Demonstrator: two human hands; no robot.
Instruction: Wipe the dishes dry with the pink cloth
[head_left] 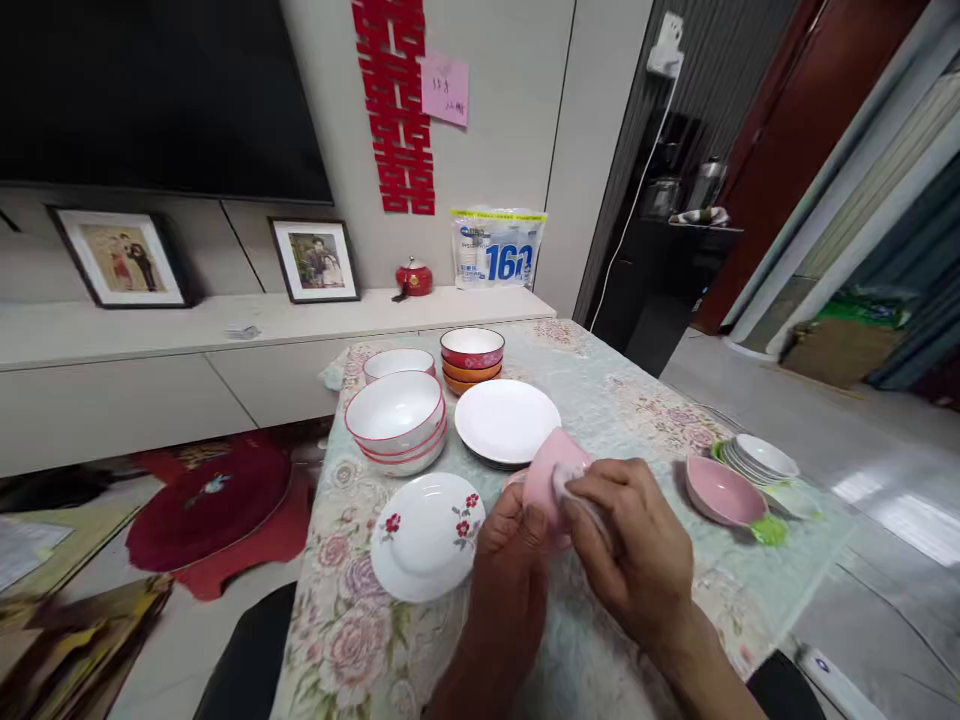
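Observation:
A pink bowl [544, 476] is tilted up above the near part of the table, gripped at its edge by my left hand [511, 565]. My right hand [637, 545] pinches a whitish cloth or tissue [564, 484] and presses it against the bowl's side. More pink shows behind and below the bowl; I cannot tell if it is a second piece. Left of my hands lies a white plate with red flowers [427, 540]. Just beyond them sits a stack of plates, a plain white plate [507, 420] on top.
White bowls with red rims [397, 410] stand stacked at the left, near red and orange bowls [472, 350]. To the right are a pink leaf-handled dish [726, 490] and stacked white dishes [766, 456]. The floral tablecloth [352, 640] covers the table; a red stool [217, 500] is left.

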